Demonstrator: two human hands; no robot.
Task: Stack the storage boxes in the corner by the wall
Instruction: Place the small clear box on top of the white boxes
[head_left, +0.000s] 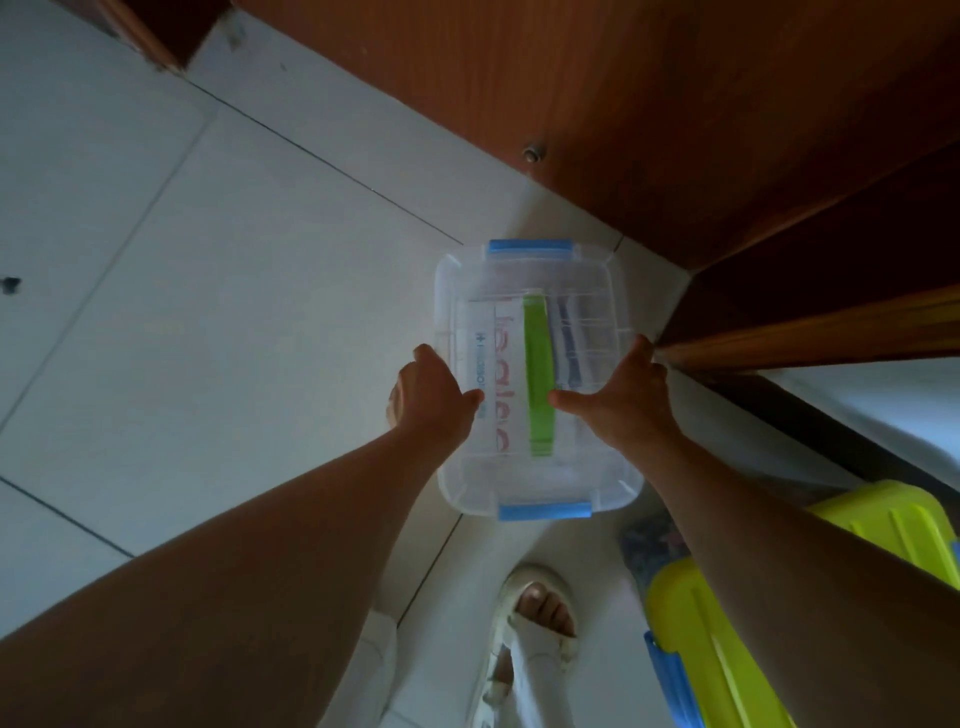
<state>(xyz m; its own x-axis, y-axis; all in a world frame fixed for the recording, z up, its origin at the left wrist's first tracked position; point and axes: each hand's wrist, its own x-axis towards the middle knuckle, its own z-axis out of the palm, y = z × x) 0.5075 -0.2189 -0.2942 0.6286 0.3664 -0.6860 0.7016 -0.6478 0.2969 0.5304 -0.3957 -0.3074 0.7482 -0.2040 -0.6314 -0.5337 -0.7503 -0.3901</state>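
Note:
A clear plastic storage box with blue end clips and a green handle on its lid is held over the white tiled floor, close to the corner of the brown wooden panels. My left hand grips its left side, thumb on the lid. My right hand grips its right side, thumb on the lid beside the green handle. Printed packs show through the lid. Whether the box rests on the floor or hangs just above it is unclear.
Brown wooden panels form a corner at the right. Boxes with yellow-green lids and blue clips lie at the lower right under my right forearm. My sandalled foot stands below the box. White tiled floor spreads to the left.

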